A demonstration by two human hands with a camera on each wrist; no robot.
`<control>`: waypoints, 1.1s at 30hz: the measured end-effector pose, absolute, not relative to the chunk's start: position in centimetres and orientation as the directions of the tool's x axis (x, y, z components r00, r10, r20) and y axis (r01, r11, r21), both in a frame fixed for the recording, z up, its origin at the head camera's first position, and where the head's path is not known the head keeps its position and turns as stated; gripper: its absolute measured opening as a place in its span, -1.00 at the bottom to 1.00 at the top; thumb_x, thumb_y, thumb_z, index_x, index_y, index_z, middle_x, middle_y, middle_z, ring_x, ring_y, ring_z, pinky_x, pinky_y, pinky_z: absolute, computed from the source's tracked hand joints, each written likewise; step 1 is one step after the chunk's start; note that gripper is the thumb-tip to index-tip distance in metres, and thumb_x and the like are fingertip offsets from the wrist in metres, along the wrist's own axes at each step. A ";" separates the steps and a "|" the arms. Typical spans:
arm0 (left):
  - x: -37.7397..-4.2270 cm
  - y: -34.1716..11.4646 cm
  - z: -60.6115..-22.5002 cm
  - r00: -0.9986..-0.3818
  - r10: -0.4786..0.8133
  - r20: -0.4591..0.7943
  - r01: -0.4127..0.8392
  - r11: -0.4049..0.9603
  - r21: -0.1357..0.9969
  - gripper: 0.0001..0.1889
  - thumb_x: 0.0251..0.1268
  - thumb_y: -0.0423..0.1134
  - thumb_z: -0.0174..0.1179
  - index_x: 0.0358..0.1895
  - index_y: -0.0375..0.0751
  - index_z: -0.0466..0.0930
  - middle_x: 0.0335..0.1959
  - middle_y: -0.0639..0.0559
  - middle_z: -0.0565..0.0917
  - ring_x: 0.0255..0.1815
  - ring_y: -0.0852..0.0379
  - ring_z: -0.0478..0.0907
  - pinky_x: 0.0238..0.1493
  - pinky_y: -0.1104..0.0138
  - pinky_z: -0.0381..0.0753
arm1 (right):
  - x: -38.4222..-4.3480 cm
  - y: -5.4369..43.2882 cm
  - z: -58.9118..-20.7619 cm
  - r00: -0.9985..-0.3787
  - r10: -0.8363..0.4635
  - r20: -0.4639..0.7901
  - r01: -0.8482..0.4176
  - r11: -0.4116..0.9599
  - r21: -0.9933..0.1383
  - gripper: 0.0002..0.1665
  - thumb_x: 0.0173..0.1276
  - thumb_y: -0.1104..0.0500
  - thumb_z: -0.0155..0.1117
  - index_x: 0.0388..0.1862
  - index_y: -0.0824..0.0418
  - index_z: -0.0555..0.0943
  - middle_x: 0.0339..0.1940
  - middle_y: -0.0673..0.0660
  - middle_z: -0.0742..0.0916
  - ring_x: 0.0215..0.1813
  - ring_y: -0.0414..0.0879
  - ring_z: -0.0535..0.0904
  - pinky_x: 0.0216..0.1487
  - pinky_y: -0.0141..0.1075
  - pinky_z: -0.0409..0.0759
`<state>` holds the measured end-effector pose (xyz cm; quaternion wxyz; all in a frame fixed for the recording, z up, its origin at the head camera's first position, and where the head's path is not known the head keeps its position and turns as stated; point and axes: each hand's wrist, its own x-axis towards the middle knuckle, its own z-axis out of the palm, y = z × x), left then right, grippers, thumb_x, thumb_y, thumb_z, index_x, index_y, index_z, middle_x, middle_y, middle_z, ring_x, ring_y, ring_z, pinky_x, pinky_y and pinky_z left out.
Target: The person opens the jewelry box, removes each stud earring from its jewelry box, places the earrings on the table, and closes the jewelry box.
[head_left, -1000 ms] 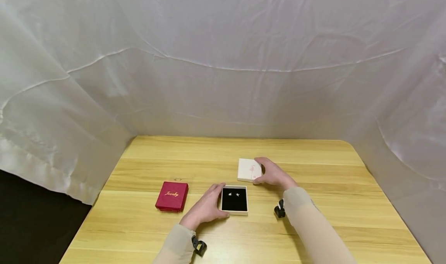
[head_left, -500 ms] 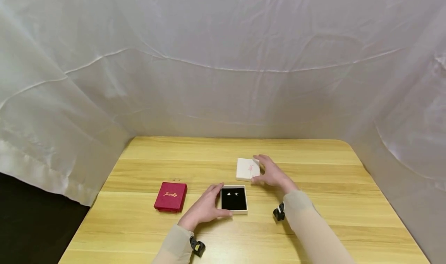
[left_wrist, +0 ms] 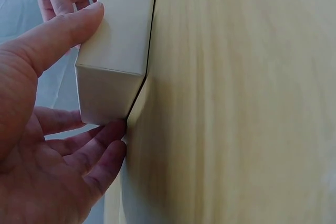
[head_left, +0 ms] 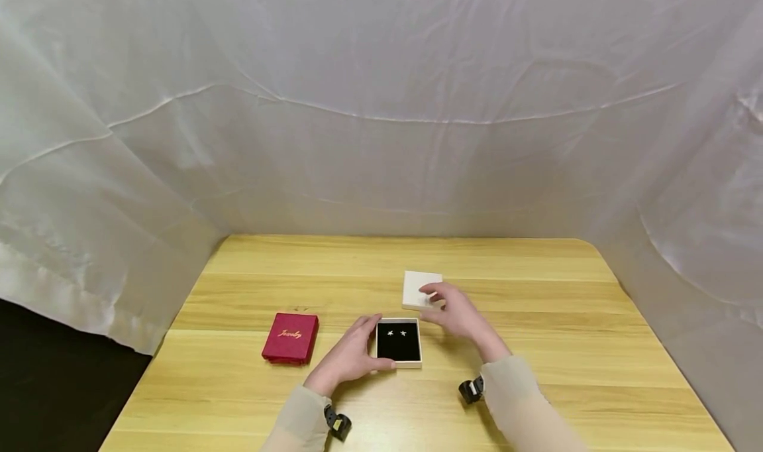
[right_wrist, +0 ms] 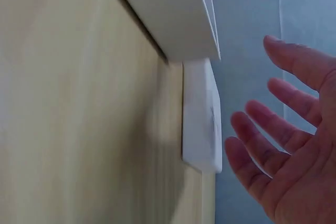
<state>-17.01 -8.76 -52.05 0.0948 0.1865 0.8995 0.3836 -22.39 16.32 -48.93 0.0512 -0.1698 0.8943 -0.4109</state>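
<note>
An uncovered white jewelry box (head_left: 399,364) with a black insert sits on the table, and two star-shaped earrings (head_left: 403,333) rest on the black. My left hand (head_left: 352,354) holds this box from its left side, thumb along the near wall and fingers at the far corner. The left wrist view shows the thumb and fingertips against the box walls (left_wrist: 118,40). Behind the box lies a white lid (head_left: 414,285) with a print on top, partly covered by my right hand (head_left: 454,313). In the right wrist view the right fingers are spread and apart from the lid (right_wrist: 198,124).
To the left, a closed red box (head_left: 291,338) with gold "Jewelry" lettering stands on the wooden table (head_left: 536,372). Small thin objects (head_left: 300,308) lie just behind it. A pale curtain (head_left: 381,160) hangs around the table's back and sides.
My right hand has let go of the lid's right side and moved left and nearer, now over its front right corner. The left hand stays at the open box.
</note>
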 end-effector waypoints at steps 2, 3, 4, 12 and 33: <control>-17.0 -8.8 -52.1 -0.913 0.407 -0.024 0.264 0.634 0.727 0.08 -0.07 0.12 0.51 0.47 -0.35 0.19 0.28 -0.21 0.40 0.20 -0.12 0.42 0.26 -0.05 0.39 | -21.8 15.7 -49.1 -0.923 -0.381 0.055 -0.291 0.598 -0.746 -0.53 0.21 0.18 0.48 0.10 0.25 0.61 0.08 0.16 0.65 0.07 0.13 0.57 0.08 0.04 0.56; -17.0 -8.8 -52.1 -0.913 0.406 -0.023 0.264 0.634 0.727 0.08 -0.07 0.12 0.52 0.47 -0.35 0.19 0.27 -0.20 0.41 0.20 -0.10 0.43 0.26 -0.05 0.40 | -21.6 15.4 -49.2 -0.916 -0.395 0.063 -0.310 0.602 -0.735 -0.58 0.20 0.19 0.48 0.04 0.23 0.64 0.03 0.13 0.66 0.06 0.11 0.58 0.10 0.05 0.54; -17.0 -8.8 -52.1 -0.914 0.406 -0.022 0.264 0.632 0.729 0.07 -0.08 0.12 0.52 0.47 -0.35 0.19 0.27 -0.20 0.41 0.18 -0.10 0.43 0.26 -0.05 0.40 | -21.4 15.2 -49.3 -0.910 -0.410 0.071 -0.329 0.605 -0.725 -0.63 0.19 0.19 0.49 -0.02 0.21 0.66 -0.01 0.10 0.67 0.04 0.09 0.58 0.11 0.04 0.54; -17.0 -8.7 -52.1 -0.917 0.398 -0.026 0.252 0.628 0.736 0.06 -0.08 0.07 0.53 0.46 -0.35 0.20 0.28 -0.22 0.41 0.20 -0.12 0.42 0.26 -0.07 0.39 | -20.7 13.7 -50.5 -0.874 -0.478 0.092 -0.425 0.659 -0.620 -0.81 0.19 0.22 0.48 -0.20 0.14 0.71 -0.09 0.03 0.68 -0.02 0.01 0.59 0.09 -0.02 0.54; -17.1 -8.8 -52.3 -0.918 0.395 -0.025 0.248 0.624 0.741 0.07 -0.09 0.10 0.53 0.46 -0.35 0.20 0.28 -0.22 0.40 0.21 -0.11 0.41 0.26 -0.06 0.38 | -20.7 12.8 -51.2 -0.855 -0.508 0.107 -0.475 0.683 -0.555 -0.88 0.16 0.27 0.48 -0.29 0.17 0.77 -0.23 0.02 0.69 -0.09 -0.02 0.60 0.04 -0.06 0.56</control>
